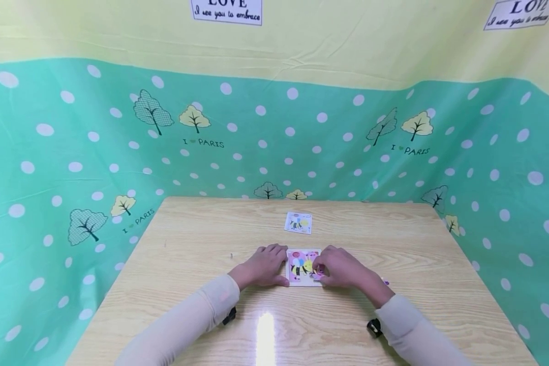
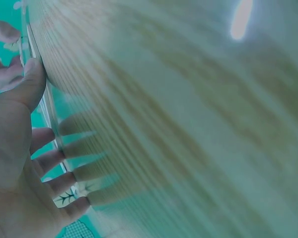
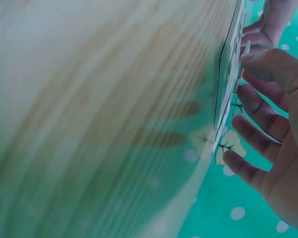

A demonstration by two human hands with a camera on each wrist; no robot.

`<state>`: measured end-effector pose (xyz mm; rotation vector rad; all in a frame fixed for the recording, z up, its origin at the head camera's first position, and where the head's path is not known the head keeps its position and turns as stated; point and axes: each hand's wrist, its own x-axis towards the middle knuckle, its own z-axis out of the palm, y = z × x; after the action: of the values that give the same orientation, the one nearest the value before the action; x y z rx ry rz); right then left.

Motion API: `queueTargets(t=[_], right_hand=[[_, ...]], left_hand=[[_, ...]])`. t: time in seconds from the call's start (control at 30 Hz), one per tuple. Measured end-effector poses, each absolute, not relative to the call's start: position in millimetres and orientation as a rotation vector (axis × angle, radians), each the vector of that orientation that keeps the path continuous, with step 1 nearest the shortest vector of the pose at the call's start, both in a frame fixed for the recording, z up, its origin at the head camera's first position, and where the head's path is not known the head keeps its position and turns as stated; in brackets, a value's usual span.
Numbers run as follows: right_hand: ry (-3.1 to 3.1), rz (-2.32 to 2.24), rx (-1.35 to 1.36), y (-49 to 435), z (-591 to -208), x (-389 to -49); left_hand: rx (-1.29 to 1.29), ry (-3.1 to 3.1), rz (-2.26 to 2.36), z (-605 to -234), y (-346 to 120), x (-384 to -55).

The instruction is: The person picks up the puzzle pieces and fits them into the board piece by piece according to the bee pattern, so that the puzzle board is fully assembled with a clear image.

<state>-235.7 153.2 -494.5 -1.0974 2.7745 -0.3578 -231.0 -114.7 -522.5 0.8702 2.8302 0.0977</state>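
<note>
A bee jigsaw puzzle (image 1: 297,269) in a pale tray lies on the table between both hands. My left hand (image 1: 266,265) rests along the tray's left side; in the left wrist view its fingers (image 2: 48,161) are spread and fairly straight, the thumb touching the edge. My right hand (image 1: 340,267) is over the right part of the puzzle. Between thumb and finger it pinches a thin puzzle piece (image 3: 242,67), tilted above the tray in the right wrist view. The other right-hand fingers are held loosely apart. That hand hides the puzzle's right side.
Beyond the tray lies a card (image 1: 298,223) with a similar bee picture. A small purple item (image 1: 385,281), partly hidden, sits by the right wrist. The wooden table (image 1: 201,234) meets a green dotted cloth (image 1: 238,137) at its back and sides.
</note>
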Motion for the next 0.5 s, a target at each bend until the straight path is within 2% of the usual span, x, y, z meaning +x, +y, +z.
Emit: queueTargets(t=[0.5], right_hand=[[2.715, -0.265, -1.198, 126, -499, -239]], left_hand=[[0.874, 2.842, 0.076, -523, -114, -231]])
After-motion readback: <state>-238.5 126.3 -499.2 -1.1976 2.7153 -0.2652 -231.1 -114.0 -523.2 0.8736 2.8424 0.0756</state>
